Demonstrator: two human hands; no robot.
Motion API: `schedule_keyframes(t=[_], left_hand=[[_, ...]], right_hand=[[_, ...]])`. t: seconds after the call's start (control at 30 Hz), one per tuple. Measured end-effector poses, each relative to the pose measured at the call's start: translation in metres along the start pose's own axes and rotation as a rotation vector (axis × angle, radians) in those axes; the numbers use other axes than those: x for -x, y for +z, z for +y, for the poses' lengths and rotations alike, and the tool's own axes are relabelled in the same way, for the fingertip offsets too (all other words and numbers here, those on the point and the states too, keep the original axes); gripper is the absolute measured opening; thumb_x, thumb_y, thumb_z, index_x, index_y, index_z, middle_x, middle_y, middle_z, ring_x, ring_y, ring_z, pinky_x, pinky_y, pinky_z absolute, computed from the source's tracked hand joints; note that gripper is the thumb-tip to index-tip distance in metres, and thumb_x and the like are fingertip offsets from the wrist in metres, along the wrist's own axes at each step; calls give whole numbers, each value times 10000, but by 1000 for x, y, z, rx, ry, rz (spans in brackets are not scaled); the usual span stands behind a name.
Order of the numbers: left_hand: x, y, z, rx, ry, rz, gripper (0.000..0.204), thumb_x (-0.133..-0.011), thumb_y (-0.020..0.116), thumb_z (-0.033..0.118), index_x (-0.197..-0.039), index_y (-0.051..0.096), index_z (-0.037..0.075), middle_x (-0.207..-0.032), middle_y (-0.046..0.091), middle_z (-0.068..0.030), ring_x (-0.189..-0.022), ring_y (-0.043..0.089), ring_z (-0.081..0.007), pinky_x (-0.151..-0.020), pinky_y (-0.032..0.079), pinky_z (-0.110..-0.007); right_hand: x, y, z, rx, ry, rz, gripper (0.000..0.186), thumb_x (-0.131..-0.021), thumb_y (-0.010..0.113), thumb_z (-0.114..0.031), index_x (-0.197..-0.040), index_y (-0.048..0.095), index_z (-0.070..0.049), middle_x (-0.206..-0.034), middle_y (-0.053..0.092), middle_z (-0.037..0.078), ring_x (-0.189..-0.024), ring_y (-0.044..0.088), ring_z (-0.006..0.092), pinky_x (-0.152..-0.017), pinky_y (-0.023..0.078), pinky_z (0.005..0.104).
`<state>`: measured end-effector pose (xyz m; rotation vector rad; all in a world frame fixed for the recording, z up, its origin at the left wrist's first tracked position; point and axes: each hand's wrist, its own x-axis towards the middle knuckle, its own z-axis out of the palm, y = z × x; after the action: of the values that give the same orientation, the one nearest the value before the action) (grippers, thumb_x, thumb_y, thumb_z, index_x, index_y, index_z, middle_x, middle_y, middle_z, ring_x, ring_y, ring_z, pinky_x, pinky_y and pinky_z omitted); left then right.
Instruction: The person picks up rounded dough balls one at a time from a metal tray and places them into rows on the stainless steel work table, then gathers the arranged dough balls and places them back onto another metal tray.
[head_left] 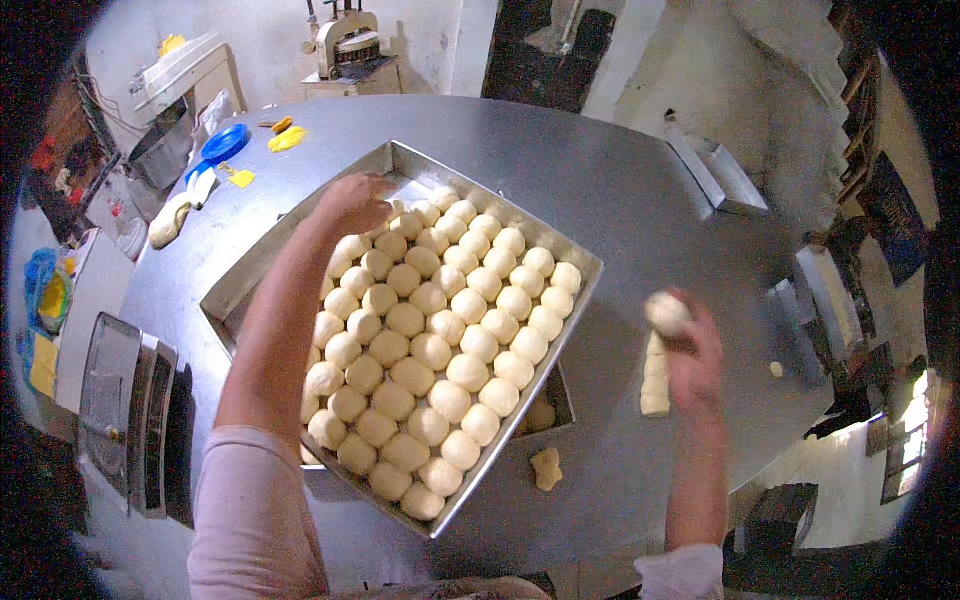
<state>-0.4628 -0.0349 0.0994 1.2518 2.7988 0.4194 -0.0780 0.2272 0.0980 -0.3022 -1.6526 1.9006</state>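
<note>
A large metal tray (500,205) stands at an angle in front of me, filled with rows of pale round dough balls (412,375). My left hand (357,203) reaches across it to the far corner, fingers curled down at the end of a row; whatever lies under them is hidden. Off the tray's right side, my right hand (700,350) grips a single dough ball (667,314) at its fingertips. Below that ball, beside the hand, lies a short strip of joined dough pieces (655,378) on the metal table.
Under the tray's right edge shows another tray (566,400) with dough in it. A loose dough lump (546,468) lies nearby. On the table (600,180) are a blue lid (226,144), a yellow cloth (287,139), a bag (170,220) and, far right, a narrow metal pan (735,180).
</note>
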Motion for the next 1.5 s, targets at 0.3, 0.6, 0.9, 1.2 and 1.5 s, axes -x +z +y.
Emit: schedule_keyframes(t=[0.3, 0.6, 0.9, 1.2, 1.5], left_hand=[[-16, 41, -22, -69, 131, -236, 498, -695, 613, 313, -1158, 582, 131, -1112, 592, -125, -1001, 571, -304, -887, 451, -376], [65, -26, -13, 784, -51, 97, 413, -765, 678, 223, -1089, 531, 12, -955, 613, -141, -849, 591, -208, -736, 477, -311], [133, -18, 196, 1425, 266, -664, 671, -905, 296, 568, -1378, 270, 93, -1382, 353, -102, -1273, 340, -241, -1022, 305, -398], [189, -8, 265, 455, 570, -352, 230, -819, 595, 143, -1019, 597, 31, -1043, 578, -167, -949, 567, -309, -819, 451, -388], [243, 114, 324, 145, 413, -154, 385, -814, 558, 98, -1186, 479, 35, -1266, 414, -194, -1155, 410, -349, -966, 343, -465]], right_hand=[[-209, 235, 7, -9, -715, 75, 260, -853, 573, -181, -1070, 484, -68, -959, 569, 73, -842, 584, 183, -733, 491, 309], [-198, 223, 90, 526, -183, -181, 390, -852, 549, -177, -1206, 480, -29, -1052, 608, 146, -869, 613, 257, -785, 482, 368], [19, 103, 5, 540, -384, -101, 394, -863, 516, -98, -1252, 458, -69, -1243, 489, 117, -1122, 476, 218, -937, 387, 350], [259, -206, 38, 1905, -19, 70, 432, -877, 513, -230, -1268, 447, -61, -1221, 489, 189, -1177, 418, 329, -1002, 284, 480], [226, -207, 76, 1362, -114, 147, 280, -758, 640, -270, -898, 537, -51, -923, 556, 129, -912, 499, 313, -799, 367, 461]])
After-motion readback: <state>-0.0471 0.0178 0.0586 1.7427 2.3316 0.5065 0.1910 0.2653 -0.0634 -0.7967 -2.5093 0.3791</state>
